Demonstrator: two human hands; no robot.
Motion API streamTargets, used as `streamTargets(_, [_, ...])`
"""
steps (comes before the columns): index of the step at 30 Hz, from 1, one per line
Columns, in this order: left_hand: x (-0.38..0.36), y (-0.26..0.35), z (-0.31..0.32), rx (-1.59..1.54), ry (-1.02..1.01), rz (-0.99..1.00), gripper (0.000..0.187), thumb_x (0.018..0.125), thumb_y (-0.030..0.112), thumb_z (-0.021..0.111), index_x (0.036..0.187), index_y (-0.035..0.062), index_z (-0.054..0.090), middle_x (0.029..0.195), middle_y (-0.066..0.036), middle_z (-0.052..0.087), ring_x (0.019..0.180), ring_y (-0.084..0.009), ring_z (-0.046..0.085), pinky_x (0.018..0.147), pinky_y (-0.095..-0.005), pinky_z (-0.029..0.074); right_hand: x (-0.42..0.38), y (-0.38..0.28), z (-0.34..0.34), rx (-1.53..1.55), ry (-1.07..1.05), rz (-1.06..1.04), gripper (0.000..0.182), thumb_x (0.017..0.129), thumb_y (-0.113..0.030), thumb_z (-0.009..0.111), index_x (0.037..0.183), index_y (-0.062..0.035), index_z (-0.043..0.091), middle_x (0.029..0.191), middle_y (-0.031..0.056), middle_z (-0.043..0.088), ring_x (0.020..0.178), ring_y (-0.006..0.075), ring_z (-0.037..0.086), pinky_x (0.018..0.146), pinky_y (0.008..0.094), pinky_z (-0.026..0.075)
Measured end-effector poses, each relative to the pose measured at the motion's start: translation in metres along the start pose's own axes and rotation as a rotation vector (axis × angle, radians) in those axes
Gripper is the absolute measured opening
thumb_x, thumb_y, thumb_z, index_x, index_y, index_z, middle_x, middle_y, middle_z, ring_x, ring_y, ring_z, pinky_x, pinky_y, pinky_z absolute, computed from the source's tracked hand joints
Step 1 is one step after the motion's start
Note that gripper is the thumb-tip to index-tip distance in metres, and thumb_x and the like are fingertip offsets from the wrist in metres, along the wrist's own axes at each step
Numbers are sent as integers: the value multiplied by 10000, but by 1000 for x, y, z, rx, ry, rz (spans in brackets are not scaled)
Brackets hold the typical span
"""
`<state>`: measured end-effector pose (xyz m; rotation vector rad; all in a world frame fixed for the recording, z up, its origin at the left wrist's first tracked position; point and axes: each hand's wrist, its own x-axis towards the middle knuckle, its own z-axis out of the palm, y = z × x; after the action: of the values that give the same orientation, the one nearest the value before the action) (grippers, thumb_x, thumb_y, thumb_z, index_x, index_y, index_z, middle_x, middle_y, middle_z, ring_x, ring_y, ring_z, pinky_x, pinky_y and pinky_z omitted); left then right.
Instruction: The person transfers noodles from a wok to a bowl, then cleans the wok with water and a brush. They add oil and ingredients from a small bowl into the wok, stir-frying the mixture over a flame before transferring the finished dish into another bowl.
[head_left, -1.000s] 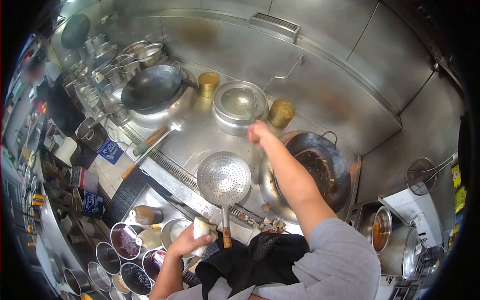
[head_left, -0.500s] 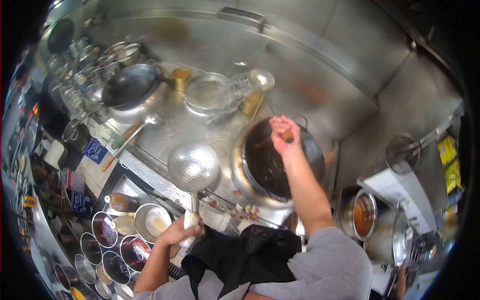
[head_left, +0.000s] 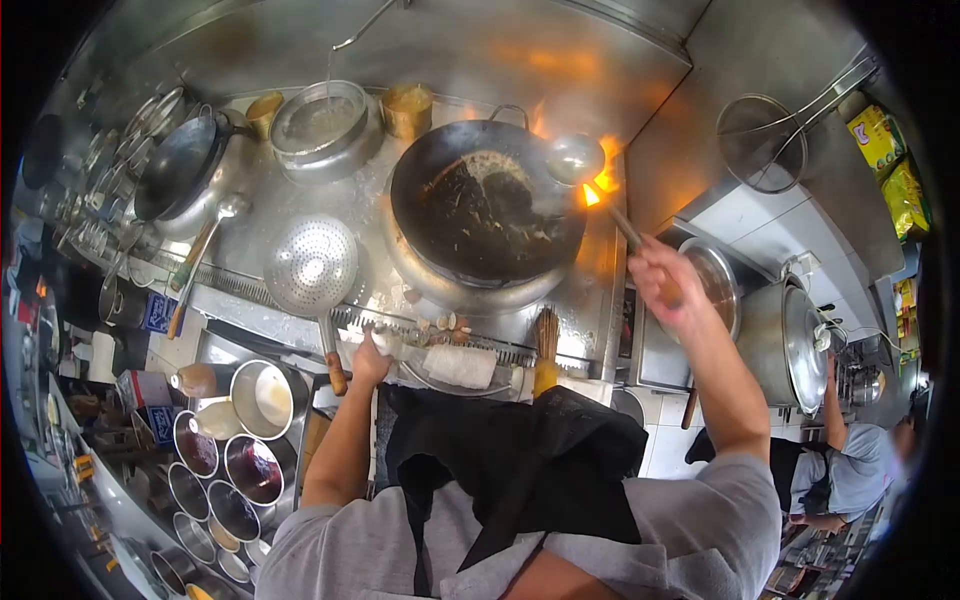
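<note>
Ladle, clasped in the right hand, slanted forward-left toward the wok. Whether the left hand gripped anything was unclear.

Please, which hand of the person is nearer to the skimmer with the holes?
The left. The left hand is just beside the wooden handle of the skimmer; the right hand is farther off, right of the wok, gripping a ladle.
</note>
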<state>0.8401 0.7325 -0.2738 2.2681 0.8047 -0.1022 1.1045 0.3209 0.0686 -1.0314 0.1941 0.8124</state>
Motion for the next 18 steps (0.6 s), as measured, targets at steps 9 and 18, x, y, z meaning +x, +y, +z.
streamTargets(9, [-37,51,-35,-12,372,51,821,683,144,833,1398,75,437,1185,-238,552,1135,-414,530,996,-451,444,-89,73,-37,-215,-32,39,832,879,-18,602,1571,-156,161,787,74,531,467,116,447,394,271,374])
streamTargets(18, [-172,256,-187,-670,-758,1290,254,796,18,748,1045,64,731,958,-70,629,855,-214,626,684,-301,516,-35,219,-133,-1195,190,-166,789,857,44,552,1558,-132,235,675,7,430,641,122,453,632,273,437])
